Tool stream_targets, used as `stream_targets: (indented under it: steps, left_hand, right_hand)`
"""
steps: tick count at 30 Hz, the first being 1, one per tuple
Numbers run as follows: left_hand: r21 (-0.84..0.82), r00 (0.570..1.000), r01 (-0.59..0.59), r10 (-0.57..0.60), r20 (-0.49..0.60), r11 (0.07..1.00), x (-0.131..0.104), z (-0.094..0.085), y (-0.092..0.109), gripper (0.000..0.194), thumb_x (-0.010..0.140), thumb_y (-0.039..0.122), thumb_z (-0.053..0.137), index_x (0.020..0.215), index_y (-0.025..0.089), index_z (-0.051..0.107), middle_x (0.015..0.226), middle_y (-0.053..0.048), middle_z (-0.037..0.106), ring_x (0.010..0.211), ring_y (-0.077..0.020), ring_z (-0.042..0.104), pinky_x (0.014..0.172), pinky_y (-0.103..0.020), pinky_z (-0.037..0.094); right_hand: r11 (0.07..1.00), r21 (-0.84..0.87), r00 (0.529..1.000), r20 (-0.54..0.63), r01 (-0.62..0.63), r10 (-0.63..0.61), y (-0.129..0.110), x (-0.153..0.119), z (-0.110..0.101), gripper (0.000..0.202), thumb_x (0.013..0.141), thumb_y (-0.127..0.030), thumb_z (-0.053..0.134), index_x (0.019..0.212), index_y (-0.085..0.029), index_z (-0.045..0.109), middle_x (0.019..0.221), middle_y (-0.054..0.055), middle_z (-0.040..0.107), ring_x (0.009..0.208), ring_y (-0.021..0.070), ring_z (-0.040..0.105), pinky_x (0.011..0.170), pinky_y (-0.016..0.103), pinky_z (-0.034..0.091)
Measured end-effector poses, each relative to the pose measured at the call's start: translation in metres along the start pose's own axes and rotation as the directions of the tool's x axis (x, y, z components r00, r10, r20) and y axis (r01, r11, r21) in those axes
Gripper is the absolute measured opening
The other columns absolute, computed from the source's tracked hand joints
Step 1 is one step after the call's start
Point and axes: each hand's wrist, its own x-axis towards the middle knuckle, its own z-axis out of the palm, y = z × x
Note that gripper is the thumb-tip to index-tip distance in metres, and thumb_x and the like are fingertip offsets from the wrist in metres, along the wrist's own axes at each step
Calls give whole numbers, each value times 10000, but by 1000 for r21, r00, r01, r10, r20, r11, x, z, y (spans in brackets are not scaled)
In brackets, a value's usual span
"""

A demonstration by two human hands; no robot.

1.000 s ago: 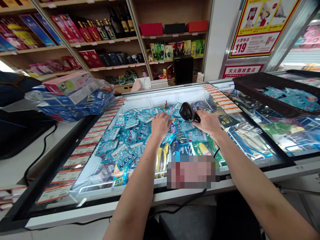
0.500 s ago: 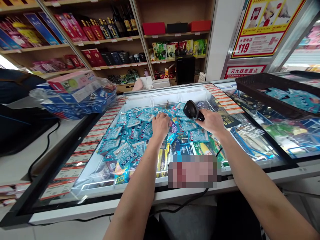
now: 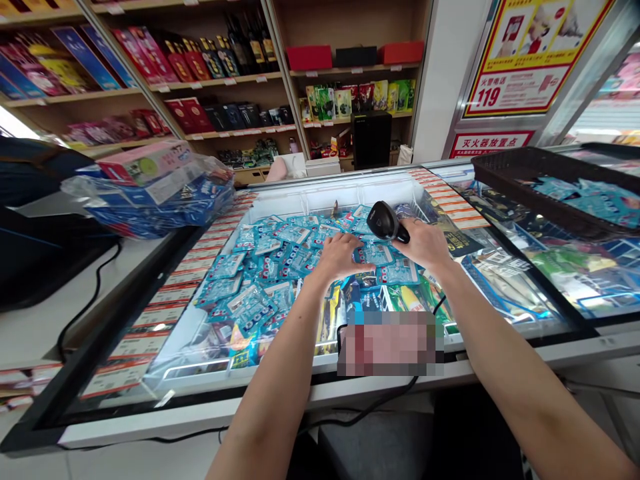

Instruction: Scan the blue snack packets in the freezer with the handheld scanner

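A black barcode scanner is gripped in my right hand, its head pointing left over the freezer. My left hand is open, thumb stretched apart from the fingers, over the small blue packets near the middle. Whether its fingertips touch a packet is hard to tell. Many of these blue packets lie loosely spread on the glass top of the chest freezer. Other colourful packs, such as a yellow one, show below the glass near my left wrist.
A brown basket with more blue packets stands at the right. On the left sits a plastic-wrapped stack of boxes. A blurred-out object lies at the front edge, near a black cable. Stocked shelves line the back.
My left hand has shifted right, closer to the scanner, and its thumb has spread out. The right hand and scanner have stayed nearly where they were.
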Motion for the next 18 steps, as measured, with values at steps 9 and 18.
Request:
stream_targets:
  steps: [9, 18]
  left_hand:
    - [-201, 991, 137, -136, 21, 970, -6, -19, -26, 601, 596, 470, 726, 1115, 234, 534, 917, -59, 616, 761, -205, 563, 726, -331, 430]
    - [-186, 905, 243, -291, -310, 952, -1, -13, -45, 291, 807, 329, 527, 1058, 204, 452, 825, -13, 571, 565, -111, 451, 586, -254, 359]
  right_hand:
    - [1000, 6, 1000, 5, -18, 18, 0, 0, -3, 377, 804, -446, 482, 1063, -190, 579, 956, 70, 656, 773, 213, 598, 594, 295, 333]
    - [994, 33, 995, -2, 104, -104, -6, -1, -3, 345, 796, -441, 500, 1010, -181, 577, 879, 59, 660, 734, 191, 588, 577, 276, 298]
